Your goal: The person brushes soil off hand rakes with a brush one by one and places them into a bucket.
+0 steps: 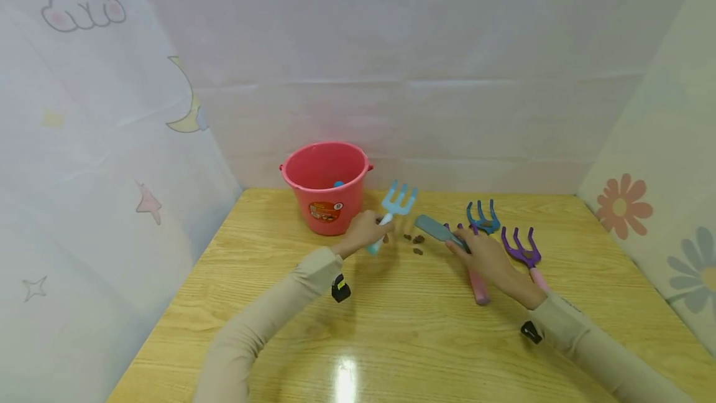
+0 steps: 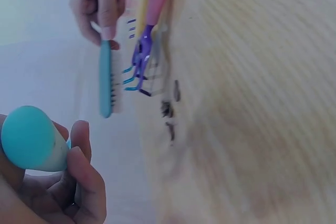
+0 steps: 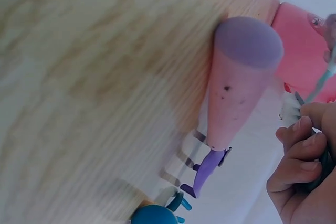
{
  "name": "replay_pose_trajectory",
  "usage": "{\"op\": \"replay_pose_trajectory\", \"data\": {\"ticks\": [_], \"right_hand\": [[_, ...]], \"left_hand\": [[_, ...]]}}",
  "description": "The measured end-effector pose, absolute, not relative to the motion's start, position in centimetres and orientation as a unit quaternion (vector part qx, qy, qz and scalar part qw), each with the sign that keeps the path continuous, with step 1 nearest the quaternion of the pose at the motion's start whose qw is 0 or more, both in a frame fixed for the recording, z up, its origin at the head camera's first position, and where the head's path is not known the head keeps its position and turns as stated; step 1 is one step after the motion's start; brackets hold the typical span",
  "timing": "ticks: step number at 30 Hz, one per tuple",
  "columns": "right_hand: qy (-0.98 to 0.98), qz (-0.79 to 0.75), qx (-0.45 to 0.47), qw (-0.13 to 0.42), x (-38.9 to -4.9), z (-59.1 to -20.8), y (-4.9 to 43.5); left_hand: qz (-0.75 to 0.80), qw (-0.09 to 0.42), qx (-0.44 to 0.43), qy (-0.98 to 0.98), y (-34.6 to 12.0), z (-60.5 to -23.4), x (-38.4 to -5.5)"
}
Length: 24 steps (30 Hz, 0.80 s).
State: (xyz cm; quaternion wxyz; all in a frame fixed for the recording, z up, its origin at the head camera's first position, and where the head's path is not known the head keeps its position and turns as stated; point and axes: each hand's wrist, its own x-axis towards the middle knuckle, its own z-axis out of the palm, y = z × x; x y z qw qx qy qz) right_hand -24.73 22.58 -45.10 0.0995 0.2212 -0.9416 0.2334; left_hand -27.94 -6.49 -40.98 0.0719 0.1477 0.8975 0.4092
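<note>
My left hand (image 1: 360, 232) grips a light blue toy hand rake (image 1: 398, 206) by its white and turquoise handle, tines pointing up and away, just right of the bucket. In my right hand (image 1: 488, 257) is a teal-backed brush (image 1: 435, 227); the left wrist view shows its pale bristles. Between the hands, several small dark brown clumps (image 1: 418, 239) lie on the table. A purple rake with a pink handle (image 1: 478, 286) lies beneath my right hand, its tines partly hidden.
The red bucket (image 1: 348, 211) stands at the back left, with something blue inside. On the right lie a blue rake (image 1: 486, 224) and a second purple rake (image 1: 526, 255), each with a brown clump on it. Cloth walls (image 1: 447, 111) border the wooden table (image 1: 391, 341).
</note>
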Motion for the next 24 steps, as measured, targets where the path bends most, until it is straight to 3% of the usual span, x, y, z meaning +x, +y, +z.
{"op": "replay_pose_trajectory", "data": {"ticks": [13, 24], "right_hand": [[-0.946, 0.225, 0.216, 0.092, -24.6, -45.5, 22.8], [-0.947, 0.216, 0.218, 0.093, -24.6, -45.5, 22.5]], "left_hand": [[0.411, 0.118, 0.173, 0.887, -7.1, -36.3, -27.9], [0.436, 0.093, 0.202, 0.872, -8.5, -33.8, -27.9]]}}
